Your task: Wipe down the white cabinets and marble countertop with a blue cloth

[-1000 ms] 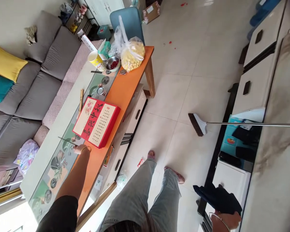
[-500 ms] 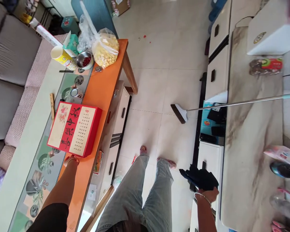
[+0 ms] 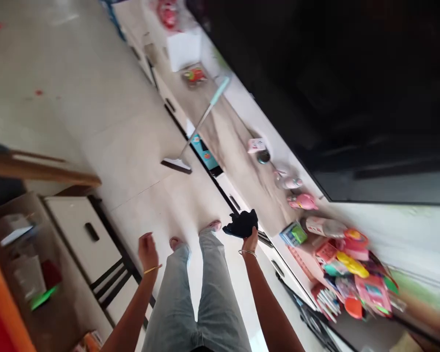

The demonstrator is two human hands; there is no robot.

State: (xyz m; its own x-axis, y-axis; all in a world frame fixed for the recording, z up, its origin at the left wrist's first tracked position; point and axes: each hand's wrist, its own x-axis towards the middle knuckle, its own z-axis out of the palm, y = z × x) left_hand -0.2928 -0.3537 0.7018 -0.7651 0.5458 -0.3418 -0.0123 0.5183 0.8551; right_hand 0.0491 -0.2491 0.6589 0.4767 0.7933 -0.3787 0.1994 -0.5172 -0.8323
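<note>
Dark cloth (image 3: pixel 240 224) is bunched in our right hand (image 3: pixel 250 239), gripped at its near end, beside the long cabinet (image 3: pixel 242 171) on the right; whether they touch we cannot tell. Our left hand (image 3: pixel 148 252) has just come away from the orange table (image 3: pixel 2 300) — it is over the floor (image 3: pixel 124 137) now, near the drawer unit (image 3: pixel 77 215) on the left, fingers curled and nothing visible in them, too blurred for us to say how tightly they close. Our view swings right too, bringing the toys (image 3: pixel 370 289) at near right into sight. So the cloth seems to be all we carry, while the broom (image 3: pixel 196 130) slants, untouched, from the floor to the cabinet farther off.
</note>
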